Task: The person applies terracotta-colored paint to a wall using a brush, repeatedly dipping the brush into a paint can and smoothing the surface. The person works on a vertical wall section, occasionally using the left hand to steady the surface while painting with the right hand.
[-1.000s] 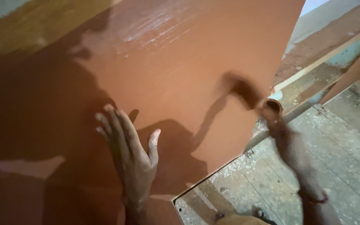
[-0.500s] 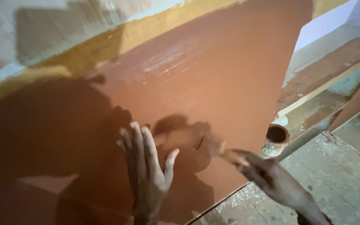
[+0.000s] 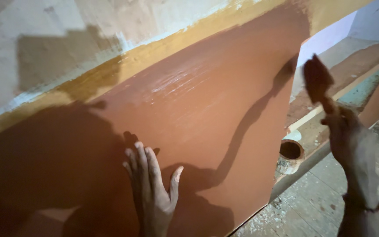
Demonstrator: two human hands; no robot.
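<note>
My left hand lies flat on a wall surface painted reddish brown, fingers spread and pointing up. My right hand is raised off to the right of the painted area, gripping the handle of a paintbrush whose bristles are loaded with the same brown paint and point upward. The brush is clear of the wall, near the painted panel's right edge. Fresh wet strokes shine in the upper middle of the painted area.
Above the brown area runs a yellow-ochre band and pale bare plaster. A small round pot sits on a ledge at the wall's right edge. The rough floor below is speckled with white.
My right hand has swung the brush up from low near the panel's bottom edge to high at the right. My left hand stays pressed on the wall. The view has tilted upward.
</note>
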